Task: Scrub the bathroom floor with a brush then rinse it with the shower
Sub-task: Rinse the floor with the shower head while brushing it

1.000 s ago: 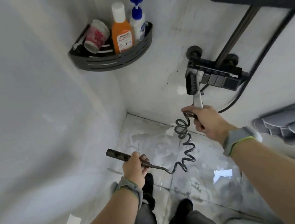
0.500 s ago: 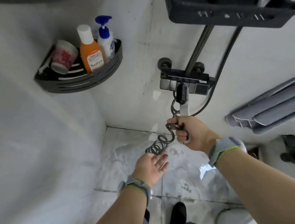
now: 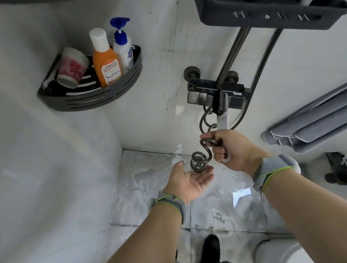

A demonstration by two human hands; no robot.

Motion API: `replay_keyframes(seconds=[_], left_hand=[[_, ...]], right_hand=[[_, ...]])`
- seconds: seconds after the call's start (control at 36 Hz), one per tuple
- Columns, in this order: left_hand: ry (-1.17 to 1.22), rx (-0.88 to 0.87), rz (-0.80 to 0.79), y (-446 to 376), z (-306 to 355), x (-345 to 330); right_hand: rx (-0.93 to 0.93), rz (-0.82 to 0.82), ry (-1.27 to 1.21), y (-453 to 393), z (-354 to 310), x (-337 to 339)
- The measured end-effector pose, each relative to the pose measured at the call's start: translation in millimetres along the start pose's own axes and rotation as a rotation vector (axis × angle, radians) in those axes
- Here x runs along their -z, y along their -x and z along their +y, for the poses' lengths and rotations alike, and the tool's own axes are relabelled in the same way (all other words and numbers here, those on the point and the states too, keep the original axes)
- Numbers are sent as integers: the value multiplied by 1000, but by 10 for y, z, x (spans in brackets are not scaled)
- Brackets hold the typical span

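My right hand (image 3: 233,148) grips the white handle of the scrub brush (image 3: 221,112), whose black bristle head points up against the shower mixer (image 3: 203,96). The same fist also holds a loop of the dark coiled hose (image 3: 198,161). That coil hangs bunched just above my left hand (image 3: 188,181), which lies open, palm up, touching or nearly touching it. The hose's spray end is not visible. Below both hands the tiled floor (image 3: 149,189) is wet and smeared with white foam.
A black corner caddy (image 3: 91,96) holds an orange bottle (image 3: 105,58), a pump bottle (image 3: 123,43) and a cup (image 3: 73,67). Overhead is a black shelf (image 3: 271,8); grey towels (image 3: 320,122) hang at right. A toilet rim (image 3: 277,256) and my dark shoes (image 3: 210,247) are below.
My left hand let go of the dark spray wand it held and now lies open. The coiled hose has bunched up under my right hand. The brush moved closer to the mixer.
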State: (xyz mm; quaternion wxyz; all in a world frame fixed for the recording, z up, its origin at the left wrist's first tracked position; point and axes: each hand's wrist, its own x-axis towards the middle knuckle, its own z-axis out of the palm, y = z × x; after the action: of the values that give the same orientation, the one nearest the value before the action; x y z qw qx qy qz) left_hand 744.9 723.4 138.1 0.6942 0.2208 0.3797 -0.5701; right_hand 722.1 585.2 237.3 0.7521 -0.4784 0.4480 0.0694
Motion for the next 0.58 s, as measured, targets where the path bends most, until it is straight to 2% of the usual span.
replay_keyframes(seconds=[0.17,0.39,0.47,0.53,0.58], left_hand=[[208,-9,88,-21,200,47],[153,-153,127,212,146,104],[142,-269,137,327,34,205],[140,-387,155,351,-29,272],[110,-499,191,373,-82,316]], right_hand=[[4,30,52,30,3,125],[60,214,502,-83,58,58],[109,245,637,-142,38,-76],[198,260,856,-157,18,-158],[350,342,1182,-118,29,-239]])
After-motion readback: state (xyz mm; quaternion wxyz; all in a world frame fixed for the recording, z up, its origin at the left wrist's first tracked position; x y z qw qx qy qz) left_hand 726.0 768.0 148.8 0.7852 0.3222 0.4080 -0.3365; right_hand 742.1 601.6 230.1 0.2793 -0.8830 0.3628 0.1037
